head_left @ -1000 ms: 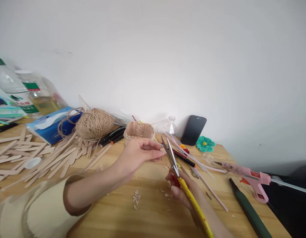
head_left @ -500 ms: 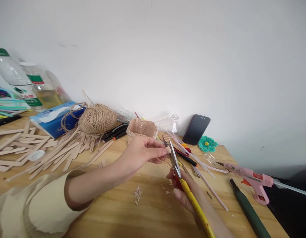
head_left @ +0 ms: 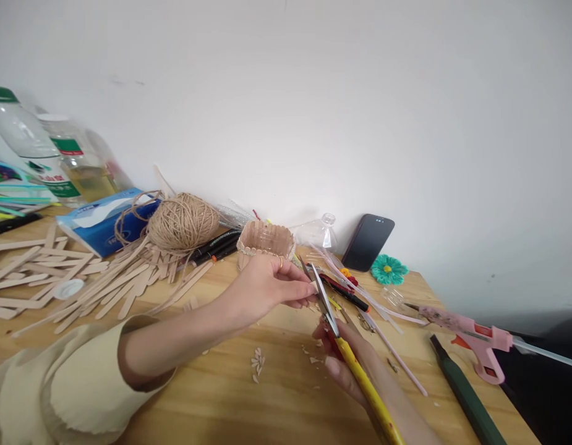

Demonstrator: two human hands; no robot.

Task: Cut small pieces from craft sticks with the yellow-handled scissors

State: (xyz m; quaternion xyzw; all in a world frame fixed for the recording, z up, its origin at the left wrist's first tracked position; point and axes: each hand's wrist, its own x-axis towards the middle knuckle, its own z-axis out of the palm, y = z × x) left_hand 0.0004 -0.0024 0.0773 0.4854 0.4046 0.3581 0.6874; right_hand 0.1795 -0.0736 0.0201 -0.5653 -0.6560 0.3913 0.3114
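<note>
A craft corner, perhaps at home, though little of the room shows: scissors, sticks, twine and a glue gun at a wooden tabletop, plus tissues, bottles and a phone, by a wall.

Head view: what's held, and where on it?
Scissors, by the handles, in the right hand. Left hand pinches a small pale piece, mostly hidden; which part it grips can't be told.
</note>
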